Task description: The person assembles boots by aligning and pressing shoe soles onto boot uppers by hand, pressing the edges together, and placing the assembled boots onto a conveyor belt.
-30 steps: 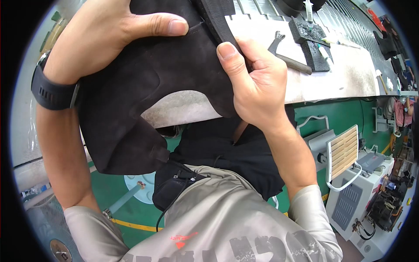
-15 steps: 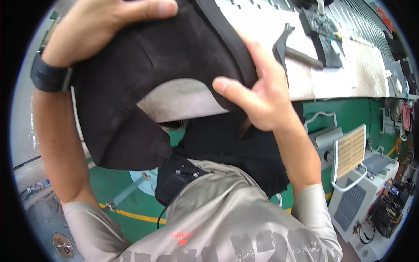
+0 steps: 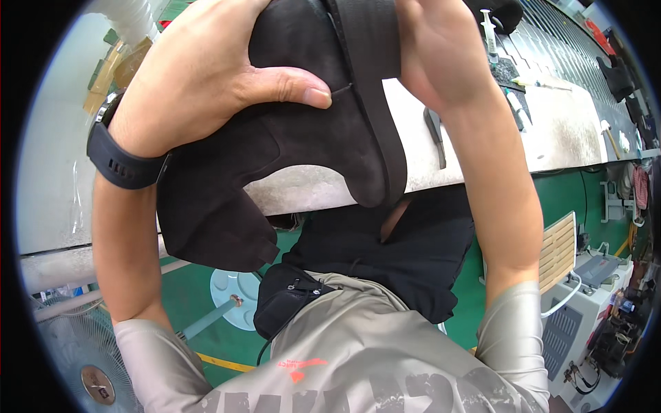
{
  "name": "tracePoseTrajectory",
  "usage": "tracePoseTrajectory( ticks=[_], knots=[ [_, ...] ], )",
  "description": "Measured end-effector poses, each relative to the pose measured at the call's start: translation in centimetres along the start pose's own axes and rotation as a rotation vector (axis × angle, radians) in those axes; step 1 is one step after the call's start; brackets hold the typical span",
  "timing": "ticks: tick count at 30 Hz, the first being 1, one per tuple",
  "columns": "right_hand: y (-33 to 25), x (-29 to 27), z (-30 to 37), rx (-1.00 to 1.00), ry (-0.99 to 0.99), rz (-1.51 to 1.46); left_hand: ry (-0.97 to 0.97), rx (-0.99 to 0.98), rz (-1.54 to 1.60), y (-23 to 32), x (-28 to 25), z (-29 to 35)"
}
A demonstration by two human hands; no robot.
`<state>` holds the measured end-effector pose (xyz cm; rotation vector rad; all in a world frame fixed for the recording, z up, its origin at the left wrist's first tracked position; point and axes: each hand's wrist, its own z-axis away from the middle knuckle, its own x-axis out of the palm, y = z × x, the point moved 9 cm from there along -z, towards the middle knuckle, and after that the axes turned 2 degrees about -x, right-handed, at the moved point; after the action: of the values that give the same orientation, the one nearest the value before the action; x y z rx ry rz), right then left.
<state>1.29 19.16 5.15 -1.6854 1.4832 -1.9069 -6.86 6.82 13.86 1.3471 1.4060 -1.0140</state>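
Observation:
A black boot [image 3: 303, 138] with a soft matte upper is held up in front of me, over the table's near edge. Its shaft hangs toward the lower left, and its rounded toe points down toward me. A thick dark sole [image 3: 375, 124] runs along the right side. My left hand [image 3: 200, 82], with a dark watch band at the wrist, grips the boot, its thumb pressed on the upper and its other fingers hidden behind. At the top, my right hand [image 3: 437, 55] is against the sole; its fingertips are out of sight.
On the pale worktable [image 3: 564, 131] lie a dark slim tool [image 3: 436, 138], a syringe [image 3: 489, 34] and a small white bottle [image 3: 518, 110]. A fan [image 3: 96, 365] stands at the lower left. To the right are a slatted seat back [image 3: 556, 251] and a white machine [image 3: 561, 344].
My right hand has moved up from the toe area to the sole near the top. My left thumb now lies farther down on the upper, and the sole faces me more.

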Motion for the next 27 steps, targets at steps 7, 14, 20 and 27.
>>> tracePoseTrajectory(
  ticks=[7,14,20,27],
  knots=[
    [1.6,-3.5,1.4,-0.362,0.384,-0.191,-0.069,-0.040,0.138,-0.9,1.0,-0.9],
    [-0.8,-1.0,1.9,-0.349,0.349,0.281,0.032,0.076,0.027,-0.3,0.5,-0.3],
    [-2.7,1.2,1.9,-0.605,0.241,0.405,0.020,0.003,-0.059,0.5,0.2,0.2],
    [-3.5,2.1,2.2,-0.603,0.171,0.526,0.033,0.043,-0.057,1.7,-0.5,0.4]
  ],
)
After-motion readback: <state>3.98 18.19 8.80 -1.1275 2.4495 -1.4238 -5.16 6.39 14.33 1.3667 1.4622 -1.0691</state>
